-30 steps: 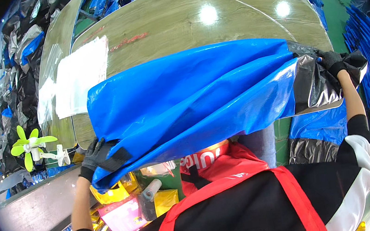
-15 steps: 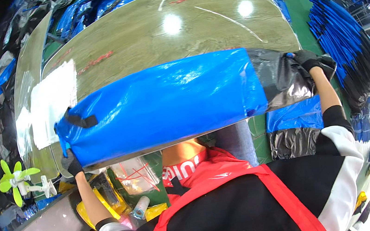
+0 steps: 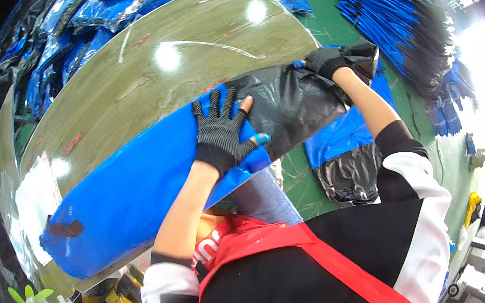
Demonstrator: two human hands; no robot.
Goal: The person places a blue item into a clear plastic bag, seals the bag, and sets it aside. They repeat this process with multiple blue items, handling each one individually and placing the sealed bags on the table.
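Now our gloved left hand [image 3: 220, 133] lies flat, fingers spread, on blue-and-black plastic [image 3: 136, 181] across table [image 3: 102, 111]; our right hand [image 3: 326, 62] clutches black section [image 3: 288, 102]

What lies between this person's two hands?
In the head view, a stretch of black plastic lies between the left hand, spread mostly on blue plastic, and the right hand.

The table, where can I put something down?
The table is bare between the blue-and-black bag and the blue bags past its far edge. It's crowded on the near side, under the bag and left hand, and at the left end, with white sheets.
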